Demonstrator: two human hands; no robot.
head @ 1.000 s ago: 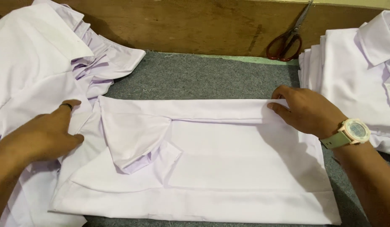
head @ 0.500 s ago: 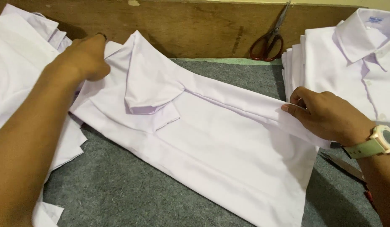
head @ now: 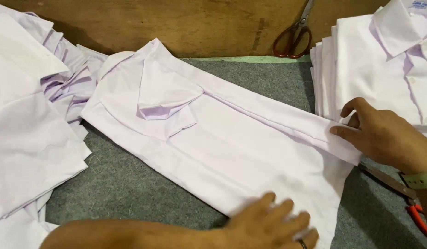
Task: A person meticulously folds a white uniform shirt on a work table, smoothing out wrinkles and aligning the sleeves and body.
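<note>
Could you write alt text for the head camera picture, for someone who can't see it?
A person's left hand presses flat on a partly folded white shirt lying on a grey felt table, while the right hand touches its far edge. A stack of folded shirts sits right, loose shirts left, red-handled scissors behind.

Both hands [head: 273,221] on folded white shirt [head: 232,143]

Shirt [head: 232,152]: smooth matt cloth. Table cover [head: 130,184]: rough grey felt. Backboard [head: 199,23]: matt wood. Scissors [head: 294,34]: metal blades, glossy plastic grips.
</note>
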